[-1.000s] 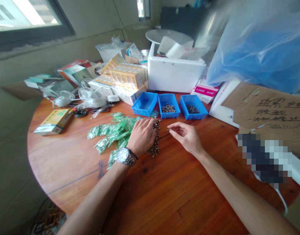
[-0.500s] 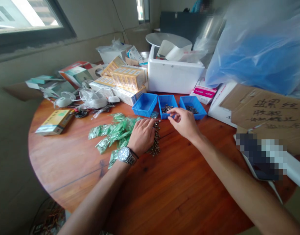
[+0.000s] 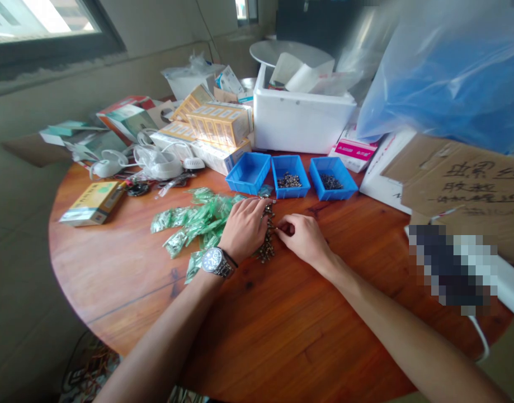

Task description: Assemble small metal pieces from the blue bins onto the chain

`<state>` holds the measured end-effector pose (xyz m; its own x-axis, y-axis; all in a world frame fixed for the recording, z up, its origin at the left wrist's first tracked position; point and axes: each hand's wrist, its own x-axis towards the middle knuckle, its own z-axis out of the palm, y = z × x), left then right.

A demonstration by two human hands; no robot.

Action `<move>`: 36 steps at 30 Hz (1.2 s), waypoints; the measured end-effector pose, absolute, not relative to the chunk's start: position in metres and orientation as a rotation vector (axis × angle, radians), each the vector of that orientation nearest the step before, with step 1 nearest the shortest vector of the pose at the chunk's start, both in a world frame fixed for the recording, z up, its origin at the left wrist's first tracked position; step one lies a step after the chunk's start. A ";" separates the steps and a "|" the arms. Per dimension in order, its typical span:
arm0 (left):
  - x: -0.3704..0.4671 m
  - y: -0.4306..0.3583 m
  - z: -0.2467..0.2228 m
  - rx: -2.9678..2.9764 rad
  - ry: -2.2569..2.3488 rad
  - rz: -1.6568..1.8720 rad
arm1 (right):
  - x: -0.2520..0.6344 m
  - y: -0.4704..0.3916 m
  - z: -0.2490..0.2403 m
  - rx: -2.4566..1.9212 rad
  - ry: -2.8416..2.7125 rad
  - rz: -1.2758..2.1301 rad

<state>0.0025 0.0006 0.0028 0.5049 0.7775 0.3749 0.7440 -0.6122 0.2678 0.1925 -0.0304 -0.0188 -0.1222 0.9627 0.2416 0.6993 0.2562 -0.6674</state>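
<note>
Rounded wooden table (image 3: 257,330), loose metal pieces (image 3: 265,251)

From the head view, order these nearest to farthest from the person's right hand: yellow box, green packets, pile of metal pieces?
1. Pile of metal pieces: just left of the right hand
2. Green packets: farther left
3. Yellow box: far left

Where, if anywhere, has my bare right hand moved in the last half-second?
Yes: your bare right hand moved toward you and slightly left from the middle blue rectangular plastic bin to beside the pile of small metal pieces.
</note>
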 end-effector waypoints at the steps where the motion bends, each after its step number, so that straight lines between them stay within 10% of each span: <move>1: 0.002 0.001 0.003 2.665 1.350 0.719 | 0.195 -0.031 -0.019 -1.476 -1.841 0.594; 13: 0.003 0.000 0.005 2.653 1.360 0.710 | 0.220 -0.029 -0.019 -1.100 -1.198 1.328; 36: 0.003 0.001 0.004 2.657 1.358 0.703 | 0.225 -0.012 -0.009 -1.095 -1.226 1.039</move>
